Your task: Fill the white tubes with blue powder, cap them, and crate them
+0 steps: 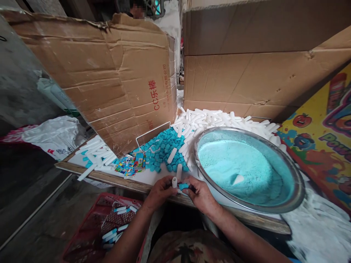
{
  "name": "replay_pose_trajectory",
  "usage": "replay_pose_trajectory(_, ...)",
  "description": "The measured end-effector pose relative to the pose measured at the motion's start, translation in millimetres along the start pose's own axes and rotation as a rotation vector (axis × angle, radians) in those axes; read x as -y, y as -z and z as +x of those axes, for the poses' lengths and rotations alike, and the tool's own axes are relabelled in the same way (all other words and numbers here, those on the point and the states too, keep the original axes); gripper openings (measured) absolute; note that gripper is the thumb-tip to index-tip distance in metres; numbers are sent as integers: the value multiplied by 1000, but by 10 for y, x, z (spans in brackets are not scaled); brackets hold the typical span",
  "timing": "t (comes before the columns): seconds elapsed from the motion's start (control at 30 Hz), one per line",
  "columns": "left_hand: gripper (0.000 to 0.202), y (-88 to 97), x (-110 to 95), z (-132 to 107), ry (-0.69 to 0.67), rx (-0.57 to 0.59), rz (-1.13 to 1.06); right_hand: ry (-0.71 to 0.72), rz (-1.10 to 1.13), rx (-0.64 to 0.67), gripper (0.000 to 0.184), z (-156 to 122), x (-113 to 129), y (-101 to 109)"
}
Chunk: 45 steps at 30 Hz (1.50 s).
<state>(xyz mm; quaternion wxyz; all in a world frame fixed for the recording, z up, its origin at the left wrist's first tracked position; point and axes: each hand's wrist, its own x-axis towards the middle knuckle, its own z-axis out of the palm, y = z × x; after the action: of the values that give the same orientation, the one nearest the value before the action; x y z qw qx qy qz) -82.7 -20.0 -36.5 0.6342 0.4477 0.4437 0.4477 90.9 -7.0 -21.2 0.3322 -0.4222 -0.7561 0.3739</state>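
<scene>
At the table's front edge, my left hand [163, 189] is closed around a white plastic tube [174, 182], which stands upright with its round opening facing up. Close beside it, my right hand [199, 190] pinches a blue cap [183, 186] between thumb and fingers. The tube and the cap are apart. Just behind my hands another white tube [179, 171] points away from me. A heap of blue caps [166, 146] spreads over the table beyond, with one white tube [172, 155] lying on top. To the right sits a metal basin [297, 182] of pale turquoise powder [233, 157], with a white scoop-like piece [238, 179] partly sunk in it.
White tubes [208, 118] are piled behind the basin, and more tubes [101, 151] lie at the left. Colourful packets [130, 165] rest near the front edge. Cardboard sheets [131, 84] stand around the table [109, 177]. A red crate [82, 226] holding capped tubes is below left.
</scene>
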Motion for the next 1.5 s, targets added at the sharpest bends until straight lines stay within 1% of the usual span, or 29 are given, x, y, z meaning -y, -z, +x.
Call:
replay_pose_trajectory(0.07, 27, 25, -5, -15, -49, 9, 50, 1, -88, 16, 12, -45, 12, 45)
replay_pose_trajectory(0.13, 24, 37, -7, -29, -59, 37, 78, 13, -197, 24, 15, -86, 28, 85)
replay_pose_trajectory(0.23, 27, 16, 16, -43, -28, 62, 76, 32, -307, 40, 14, -122, 66, 110)
replay_pose_trajectory(0.33, 31, -31, 53, -49, 5, 50, 42, 45, -334, 53, 15, -133, 105, 105)
replay_pose_trajectory(0.4, 31, -56, 60, -56, 7, 33, 42, 47, -272, 53, 14, -138, 128, 113)
replay_pose_trajectory(0.47, 28, -68, 41, -69, -7, 35, 95, 32, -143, 25, 11, -143, 149, 144)
replay_pose_trajectory(0.53, 23, -77, -3, -90, -26, 46, 195, -8, 1, 5, 6, -143, 169, 195)
replay_pose_trajectory(0.63, 17, -105, -87, -122, -30, 71, 349, -56, 126, 40, 8, -136, 188, 272)
replay_pose_trajectory(0.77, 14, -159, -151, -137, -26, 156, 480, -91, 136, 91, 9, -149, 163, 293)
replay_pose_trajectory(0.9, 12, -192, -156, -134, -41, 174, 568, -224, 239, 141, 12, -174, 95, 263)
replay_pose_trajectory(0.97, 12, -198, -159, -134, -30, 211, 602, -223, 271, 158, 11, -176, 77, 268)
replay_pose_trajectory(1.1, 20, -180, -144, -123, 47, 335, 603, -169, 226, 193, 10, -174, 77, 315)
replay_pose_trajectory(1.2, 28, -155, -93, -97, 142, 446, 531, -209, 237, 244, 10, -187, 75, 341)
replay_pose_trajectory(1.27, 31, -158, -57, -77, 176, 495, 515, -257, 271, 294, 9, -198, 68, 347)
replay_pose_trajectory(1.3, 31, -168, -43, -69, 170, 505, 534, -281, 289, 318, 8, -203, 64, 349)
replay_pose_trajectory(1.37, 28, -206, -25, -54, 123, 491, 605, -317, 317, 347, 5, -207, 58, 349)
replay_pose_trajectory(1.43, 27, -251, -15, -41, 81, 462, 695, -342, 332, 357, 4, -203, 53, 343)
replay_pose_trajectory(1.5, 27, -288, -4, -30, 81, 442, 775, -376, 350, 357, 6, -192, 41, 320)
